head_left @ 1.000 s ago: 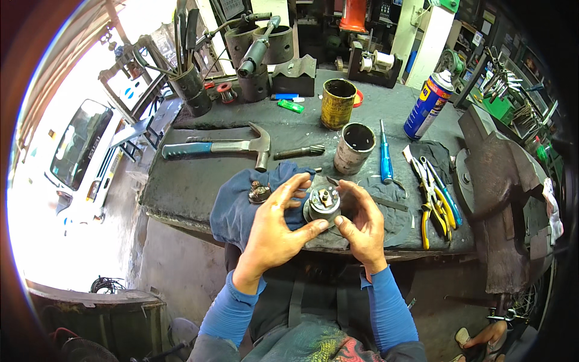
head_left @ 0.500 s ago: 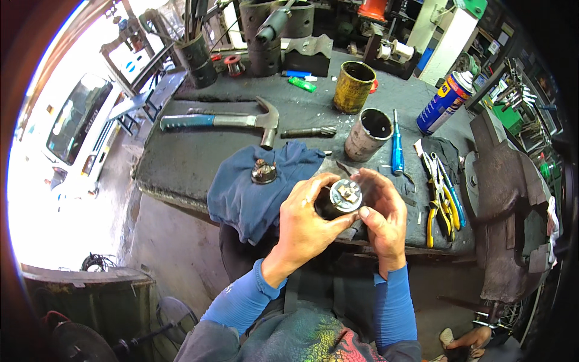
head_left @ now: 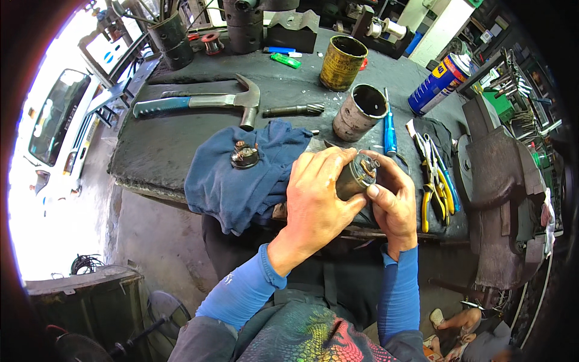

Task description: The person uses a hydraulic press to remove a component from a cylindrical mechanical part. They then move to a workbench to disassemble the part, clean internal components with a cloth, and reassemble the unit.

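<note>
Above the bench's front edge, both my hands close around a dark metal cylinder that looks like a starter solenoid [head_left: 348, 183]. My left hand [head_left: 316, 196] wraps its left side. My right hand [head_left: 395, 211] grips the right side, thumb near the rim of the end face. That end, with small metal fittings on it, is tilted to the upper right. To the left, a round dark cap with copper-coloured terminals [head_left: 244, 155] rests on a crumpled blue cloth [head_left: 217, 187]. The lower part of the solenoid is hidden by my fingers.
On the dark bench [head_left: 151, 145] lie a claw hammer [head_left: 205, 101], a fluted cutter [head_left: 295, 110], a blue screwdriver [head_left: 390, 134] and yellow-handled pliers [head_left: 431, 181]. A grey can [head_left: 356, 120], a yellow can [head_left: 341, 66] and a blue spray can [head_left: 435, 87] stand behind. A vise [head_left: 503, 181] is at right.
The solenoid has tilted, so its end face now turns to the right and more of its side shows. Both hands keep hold of it. The whole view has shifted slightly.
</note>
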